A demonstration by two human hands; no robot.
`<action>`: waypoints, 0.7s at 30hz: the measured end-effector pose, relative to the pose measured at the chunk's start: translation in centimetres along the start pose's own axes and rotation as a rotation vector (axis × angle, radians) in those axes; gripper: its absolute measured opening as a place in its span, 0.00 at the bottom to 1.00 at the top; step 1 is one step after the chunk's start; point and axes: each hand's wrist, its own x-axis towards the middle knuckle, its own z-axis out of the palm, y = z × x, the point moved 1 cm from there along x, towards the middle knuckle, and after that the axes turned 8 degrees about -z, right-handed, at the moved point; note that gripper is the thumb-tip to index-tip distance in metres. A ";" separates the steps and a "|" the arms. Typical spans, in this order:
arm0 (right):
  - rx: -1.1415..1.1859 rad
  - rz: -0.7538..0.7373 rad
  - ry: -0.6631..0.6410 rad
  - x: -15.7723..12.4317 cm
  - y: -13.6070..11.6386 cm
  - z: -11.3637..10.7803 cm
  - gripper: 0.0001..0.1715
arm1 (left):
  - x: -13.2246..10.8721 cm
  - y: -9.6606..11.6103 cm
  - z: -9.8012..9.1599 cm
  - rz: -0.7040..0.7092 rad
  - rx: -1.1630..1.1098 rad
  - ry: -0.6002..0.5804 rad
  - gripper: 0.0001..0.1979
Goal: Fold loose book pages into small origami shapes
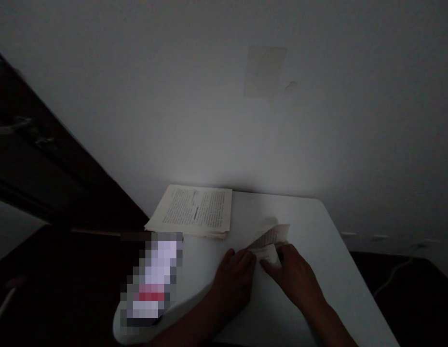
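A small printed sheet of paper (280, 233), partly folded with a pointed corner standing up, is on the white table between my hands. My left hand (234, 275) has its fingers curled over the paper's left edge, gripping it against the tabletop. On the other side, my right hand (299, 274) pinches a folded flap between thumb and fingers. The hands cover the lower part of the paper.
A stack of printed pages (198, 209) lies at the table's back left. Left of my arm is a blurred-out phone-like device (156, 274). The white table (299, 209) meets a wall (209, 96). A cable (393, 274) runs at the right.
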 end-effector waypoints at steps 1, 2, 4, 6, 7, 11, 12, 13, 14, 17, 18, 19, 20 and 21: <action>0.001 0.001 -0.001 -0.1 0.1 0.0 0.15 | 0.0 0.0 0.0 -0.002 -0.002 0.001 0.18; -0.001 0.002 -0.002 -0.2 0.2 0.0 0.15 | 0.0 0.0 0.0 -0.006 -0.005 0.001 0.18; -0.013 0.003 -0.003 -0.3 0.5 0.0 0.15 | 0.0 0.0 0.1 -0.014 -0.013 0.001 0.19; -0.022 -0.001 -0.007 -0.5 0.8 0.1 0.15 | 0.0 0.0 0.2 -0.014 -0.019 0.000 0.19; -0.021 0.000 -0.009 -0.6 1.0 0.0 0.15 | 0.0 0.0 0.3 -0.011 -0.021 0.001 0.19; -0.001 0.002 -0.014 -1.1 1.4 -0.1 0.16 | 0.0 -0.1 0.4 -0.006 -0.031 -0.002 0.19; 0.004 -0.001 -0.010 -1.3 1.4 -0.1 0.16 | 0.0 -0.1 0.3 -0.008 -0.033 -0.002 0.18; 0.006 -0.004 -0.005 -1.4 1.5 -0.1 0.16 | 0.1 0.0 0.3 -0.009 -0.033 0.000 0.18; 0.007 -0.004 0.000 -1.5 1.6 -0.2 0.16 | 0.1 0.0 0.2 -0.010 -0.034 0.005 0.18; 0.009 0.005 0.017 -1.8 1.9 -0.2 0.16 | 0.2 0.0 0.0 -0.006 -0.034 0.013 0.19; 0.013 0.009 0.025 -1.9 2.0 -0.1 0.16 | 0.2 0.0 -0.1 -0.003 -0.033 0.010 0.19; 0.018 0.013 0.035 -2.0 2.1 -0.1 0.16 | 0.2 0.0 -0.1 -0.001 -0.032 0.005 0.19; 0.025 0.016 0.043 -2.0 2.1 -0.2 0.16 | 0.1 0.0 -0.2 -0.003 -0.030 0.000 0.19; 0.034 0.019 0.048 -2.0 2.2 -0.2 0.16 | 0.1 0.0 -0.2 -0.008 -0.027 -0.004 0.19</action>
